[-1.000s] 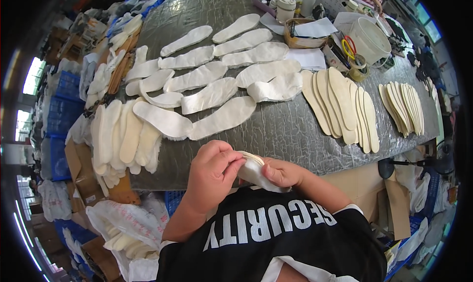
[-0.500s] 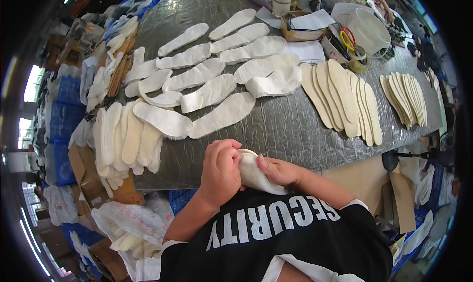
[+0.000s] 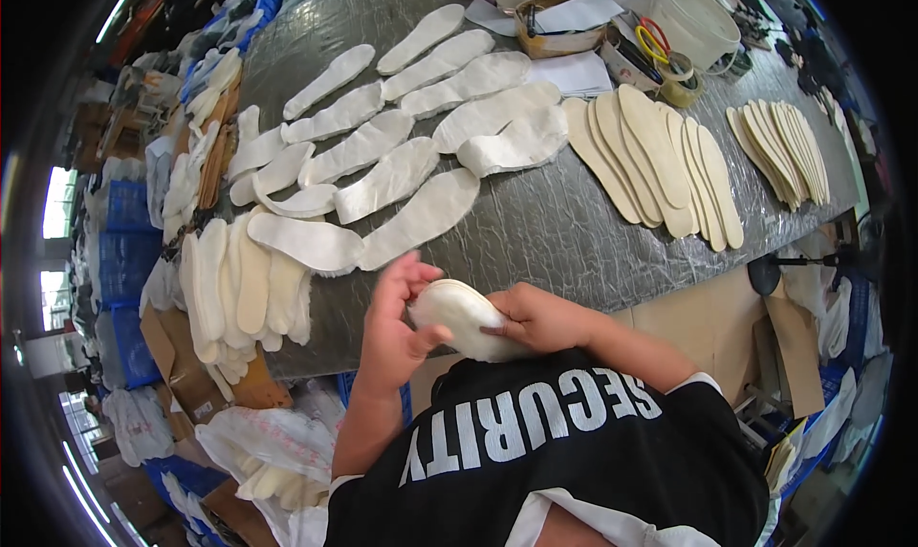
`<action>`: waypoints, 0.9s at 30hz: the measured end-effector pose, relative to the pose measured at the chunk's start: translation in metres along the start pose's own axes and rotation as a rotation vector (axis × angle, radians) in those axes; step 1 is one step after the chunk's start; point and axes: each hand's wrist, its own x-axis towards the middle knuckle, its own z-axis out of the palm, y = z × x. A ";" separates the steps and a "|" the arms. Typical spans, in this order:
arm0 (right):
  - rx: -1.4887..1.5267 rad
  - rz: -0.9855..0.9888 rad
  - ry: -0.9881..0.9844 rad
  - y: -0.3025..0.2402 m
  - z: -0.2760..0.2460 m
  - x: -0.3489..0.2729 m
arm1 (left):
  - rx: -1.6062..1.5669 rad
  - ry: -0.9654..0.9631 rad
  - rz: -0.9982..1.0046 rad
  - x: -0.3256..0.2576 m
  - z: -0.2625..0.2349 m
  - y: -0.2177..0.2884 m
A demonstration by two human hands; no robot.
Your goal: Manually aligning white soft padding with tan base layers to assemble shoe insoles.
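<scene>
right hand (image 3: pixel 540 316): closed on the held insole (image 3: pixel 464 319), thumb and fingers pinching its right side, just off the table's near edge.
left hand (image 3: pixel 397 308): thumb and fingers parted widely around the insole's left end; fingers blurred, so whether they touch is unclear.
held insole: between the hands, by the near edge of the grey table (image 3: pixel 535 222); white fluffy face, cream layered rim.
long axis: seems to slant from the rounded end, up-left toward the table, down-right toward the shirt (image 3: pixel 535 423); partly hidden by the right hand.
nearer hand: the right, in firm contact; the left lies just beside the rounded end, on the table's left side of it.
white insoles (image 3: pixel 421 220): laid in slanting rows over the table's left and middle.
mixed pile (image 3: pixel 253 274): at the table's left edge.
cream insoles (image 3: pixel 655 160): fanned on the table's right half.
second fan (image 3: pixel 779 155): farther toward the table's right end.
</scene>
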 end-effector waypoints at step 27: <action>0.575 0.577 -0.005 0.133 -0.050 0.019 | 0.300 0.000 -0.834 0.040 -0.063 -0.107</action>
